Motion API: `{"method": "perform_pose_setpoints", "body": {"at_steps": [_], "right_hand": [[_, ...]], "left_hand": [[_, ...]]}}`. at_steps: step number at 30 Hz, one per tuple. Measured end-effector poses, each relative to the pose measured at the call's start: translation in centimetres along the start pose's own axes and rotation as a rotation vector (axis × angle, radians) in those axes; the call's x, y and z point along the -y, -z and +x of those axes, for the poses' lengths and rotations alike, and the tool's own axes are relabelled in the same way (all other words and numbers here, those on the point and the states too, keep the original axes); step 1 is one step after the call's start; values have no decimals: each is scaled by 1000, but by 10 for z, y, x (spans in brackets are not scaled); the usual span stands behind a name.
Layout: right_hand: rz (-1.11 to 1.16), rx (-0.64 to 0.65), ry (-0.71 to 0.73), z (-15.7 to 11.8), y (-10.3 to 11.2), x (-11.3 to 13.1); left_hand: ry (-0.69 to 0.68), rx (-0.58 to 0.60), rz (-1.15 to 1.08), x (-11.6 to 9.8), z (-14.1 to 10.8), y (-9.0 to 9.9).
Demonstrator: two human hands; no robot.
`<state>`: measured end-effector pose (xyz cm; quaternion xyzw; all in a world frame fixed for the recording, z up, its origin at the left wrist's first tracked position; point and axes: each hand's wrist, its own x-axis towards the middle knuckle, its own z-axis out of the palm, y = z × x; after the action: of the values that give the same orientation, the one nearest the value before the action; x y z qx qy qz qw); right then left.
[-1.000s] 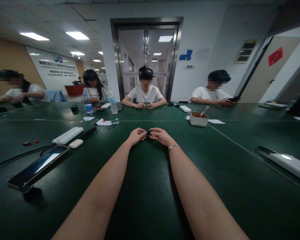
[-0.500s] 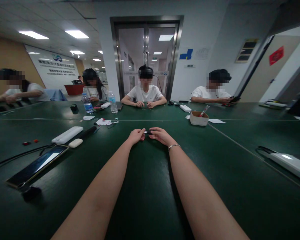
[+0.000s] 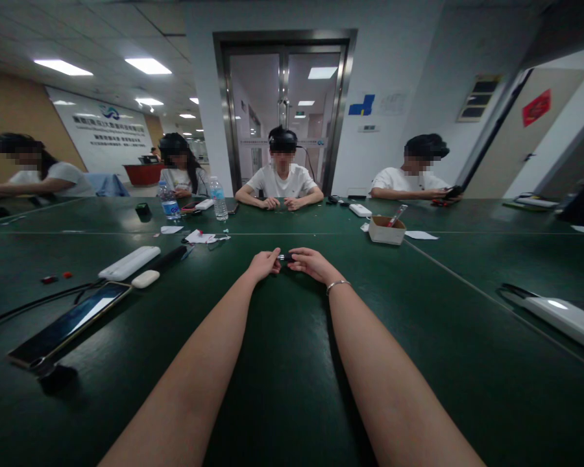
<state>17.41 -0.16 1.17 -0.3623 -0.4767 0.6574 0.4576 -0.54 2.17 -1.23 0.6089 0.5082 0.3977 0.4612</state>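
Above the green table, a small black object with a silver part (image 3: 285,257) spans the gap between my hands. My left hand (image 3: 265,264) pinches its silver end between thumb and fingers. The fingers of my right hand (image 3: 312,263) are closed round the black end, and a metal bangle (image 3: 337,284) circles that wrist. Fingertips cover both ends, and the object is too small to tell its exact kind.
Left on the green table (image 3: 292,389) lie a phone (image 3: 73,321), a white power strip (image 3: 129,262) and a white oval case (image 3: 146,279). A small box (image 3: 387,231) stands ahead on the right, a white device (image 3: 564,318) nearer. Several people sit across the table.
My left thumb has lifted slightly, and a little more of the silver part shows. Both hands otherwise keep their places, holding the same object.
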Motion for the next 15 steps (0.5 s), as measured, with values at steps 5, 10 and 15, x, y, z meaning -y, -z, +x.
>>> {"method": "perform_pose_setpoints", "body": {"at_steps": [5,10,15], "right_hand": [[10,-25,13,0,0,0],[11,-26,0,1,1,-1],[4,1,13,1,1,-2]], "left_hand": [[-54,-34,-89,-7,-9,1],[-145,-47,-118,-14,-21,4],[-133,-28,-136,-16,-22,3]]}}
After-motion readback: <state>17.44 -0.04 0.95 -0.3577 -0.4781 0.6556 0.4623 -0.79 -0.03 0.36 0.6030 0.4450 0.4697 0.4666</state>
